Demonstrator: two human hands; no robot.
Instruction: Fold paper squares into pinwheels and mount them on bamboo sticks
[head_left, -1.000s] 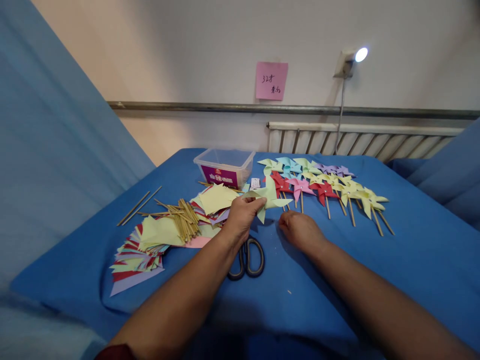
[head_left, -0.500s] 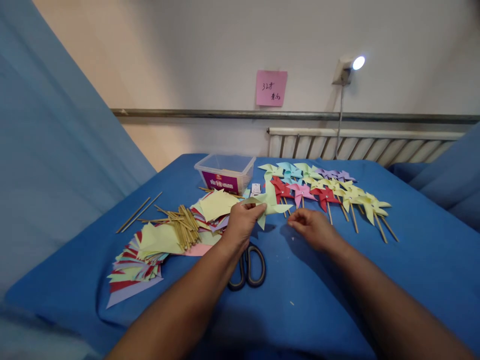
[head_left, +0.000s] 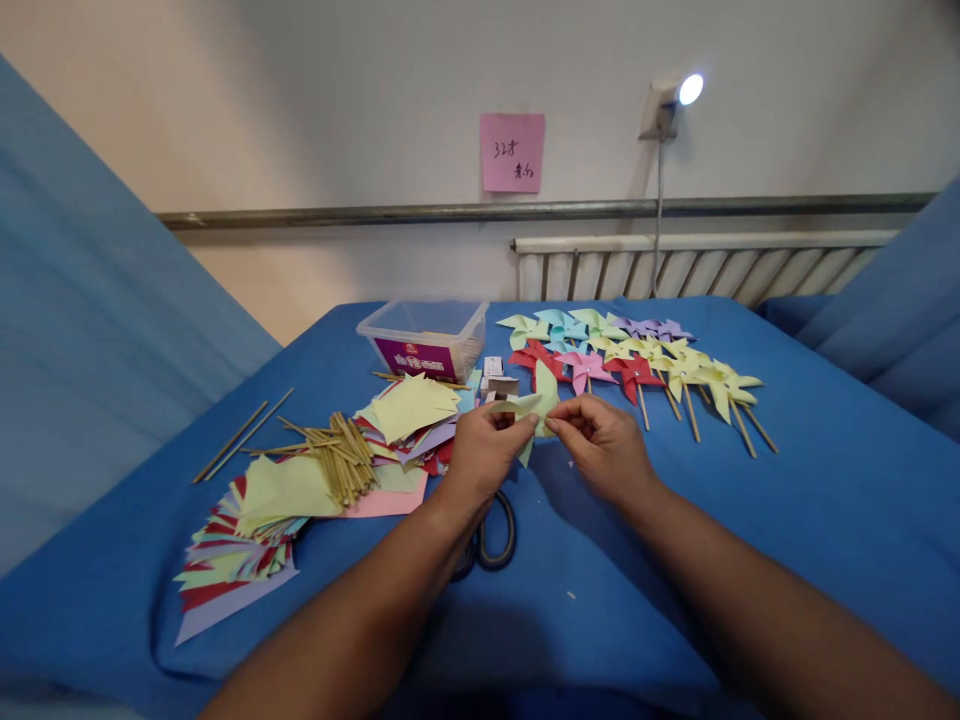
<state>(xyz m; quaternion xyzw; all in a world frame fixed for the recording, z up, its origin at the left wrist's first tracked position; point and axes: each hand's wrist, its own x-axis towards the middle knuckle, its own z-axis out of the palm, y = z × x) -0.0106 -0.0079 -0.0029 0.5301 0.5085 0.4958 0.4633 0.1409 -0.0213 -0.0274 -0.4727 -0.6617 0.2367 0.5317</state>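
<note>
One pale green pinwheel [head_left: 547,382], at the dial's centre, is clamped between the thumb and fingers of the left hand [head_left: 484,445]; the right hand's [head_left: 606,442] thumb and forefinger are held together against it, though what is pinched cannot be told. Two red pinwheels [head_left: 634,374] and one pink pinwheel [head_left: 586,371] are seen at 2 o'clock, two loose sticks [head_left: 230,441] at 9, one tub [head_left: 418,357] at 10, one pair of scissors [head_left: 513,530] at 7. The table is covered by blue cloth [head_left: 675,530]; one pink note [head_left: 512,153] is stuck to the wall [head_left: 337,120]

Scissors [head_left: 513,530] partly out of sight behind the left hand [head_left: 486,446]
</note>
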